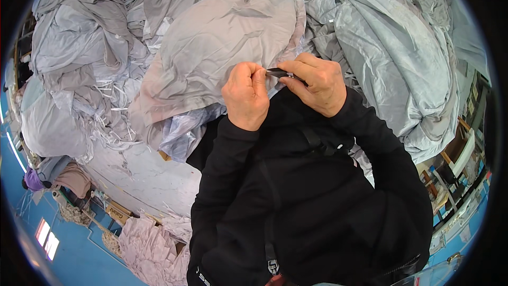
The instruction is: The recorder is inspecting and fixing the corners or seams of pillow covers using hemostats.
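Observation:
A large piece of smooth grey fabric is drawn up in front of my body, over a heap of similar cloth. My left hand is closed in a pinch at its near right edge, the fingers curled and the thumb on top. Between the fingers of my right hand is a small pair of black thread snips, pointing left. Its tip reaches the left thumb and fingertips. Any thread at that spot is too small to make out.
Grey cloth with white ties is piled on the left; a pale grey heap rises on the right. A marbled white tabletop shows at lower left. Below it are pink crumpled fabric and a cardboard box near the blue floor.

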Demonstrator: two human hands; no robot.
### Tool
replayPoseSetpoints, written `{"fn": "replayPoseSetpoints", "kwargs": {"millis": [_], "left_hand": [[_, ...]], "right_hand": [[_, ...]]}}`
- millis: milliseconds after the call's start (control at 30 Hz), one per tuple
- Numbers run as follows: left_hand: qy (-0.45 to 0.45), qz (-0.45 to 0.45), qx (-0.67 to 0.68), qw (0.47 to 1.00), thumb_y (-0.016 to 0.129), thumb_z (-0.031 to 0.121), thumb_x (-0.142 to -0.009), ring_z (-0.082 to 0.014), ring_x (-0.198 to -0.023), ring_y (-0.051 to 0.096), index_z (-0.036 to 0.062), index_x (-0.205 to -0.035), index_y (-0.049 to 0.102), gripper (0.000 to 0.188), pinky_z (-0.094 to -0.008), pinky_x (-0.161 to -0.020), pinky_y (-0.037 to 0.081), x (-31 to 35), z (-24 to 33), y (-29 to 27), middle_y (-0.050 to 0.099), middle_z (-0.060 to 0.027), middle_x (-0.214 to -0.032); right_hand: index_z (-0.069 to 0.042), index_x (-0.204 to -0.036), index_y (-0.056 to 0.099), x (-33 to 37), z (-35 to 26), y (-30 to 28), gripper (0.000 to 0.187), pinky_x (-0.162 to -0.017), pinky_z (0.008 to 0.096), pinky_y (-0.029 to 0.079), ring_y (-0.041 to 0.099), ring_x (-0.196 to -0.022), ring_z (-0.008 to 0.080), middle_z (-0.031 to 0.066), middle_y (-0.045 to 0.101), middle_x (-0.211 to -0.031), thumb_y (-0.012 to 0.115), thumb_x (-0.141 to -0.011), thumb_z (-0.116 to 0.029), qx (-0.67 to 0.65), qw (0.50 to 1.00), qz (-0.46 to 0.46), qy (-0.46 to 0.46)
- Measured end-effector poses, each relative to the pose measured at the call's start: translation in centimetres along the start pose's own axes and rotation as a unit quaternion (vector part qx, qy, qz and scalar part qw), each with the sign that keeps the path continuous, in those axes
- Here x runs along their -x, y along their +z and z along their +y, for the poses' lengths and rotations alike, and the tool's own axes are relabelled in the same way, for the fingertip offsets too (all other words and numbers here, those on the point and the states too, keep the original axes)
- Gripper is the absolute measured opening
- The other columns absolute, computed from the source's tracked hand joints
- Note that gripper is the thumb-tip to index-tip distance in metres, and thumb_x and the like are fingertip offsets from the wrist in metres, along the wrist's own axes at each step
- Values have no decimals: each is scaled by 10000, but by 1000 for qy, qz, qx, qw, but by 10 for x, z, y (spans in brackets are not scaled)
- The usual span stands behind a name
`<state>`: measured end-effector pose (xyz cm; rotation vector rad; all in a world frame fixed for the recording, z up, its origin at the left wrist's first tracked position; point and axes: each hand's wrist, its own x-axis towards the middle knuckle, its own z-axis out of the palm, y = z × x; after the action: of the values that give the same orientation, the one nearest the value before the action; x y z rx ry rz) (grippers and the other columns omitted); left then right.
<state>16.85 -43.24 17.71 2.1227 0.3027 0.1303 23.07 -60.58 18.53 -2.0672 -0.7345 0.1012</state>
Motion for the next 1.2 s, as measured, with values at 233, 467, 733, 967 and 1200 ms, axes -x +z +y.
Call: {"fn": "replayPoseSetpoints", "kwargs": {"millis": [233,467,733,967,1200], "left_hand": [[-1,0,-1,1000,637,18,-897,-331,-685,603,24,-862,539,104,-414,-593,471,0,1,0,614,-124,-784],[19,1,-15,1000,641,17,-890,-339,-680,600,25,-863,542,103,-413,-587,470,-1,0,2,611,-128,-779],[-72,114,132,982,584,43,-965,-81,-519,520,24,-904,585,64,-232,-483,429,19,11,-47,591,-29,-738],[-162,453,-121,868,612,122,-951,-130,-554,576,18,-869,607,132,-255,-493,452,107,-80,-242,623,-66,-742],[-343,298,-615,644,663,244,-903,-264,-669,653,12,-935,658,234,-403,-650,523,234,-202,-356,681,-103,-828]], "right_hand": [[-88,-1014,716,-1,-1,2,291,-511,331,453,588,-578,234,59,619,-768,796,-735,-84,11,1000,6,-7],[-85,-1000,723,0,4,5,263,-510,326,456,589,-572,235,62,622,-767,791,-747,-73,20,1000,15,-10],[-10,-1081,690,5,23,-7,253,-624,267,475,604,-677,140,69,630,-817,741,-835,-44,-16,994,31,100],[35,-1154,637,21,64,8,227,-808,231,490,620,-901,92,44,690,-1020,610,-971,-97,-172,959,11,227],[0,-1145,616,19,73,22,279,-669,178,382,464,-739,16,-46,567,-872,708,-894,-78,-282,933,2,223]]}}
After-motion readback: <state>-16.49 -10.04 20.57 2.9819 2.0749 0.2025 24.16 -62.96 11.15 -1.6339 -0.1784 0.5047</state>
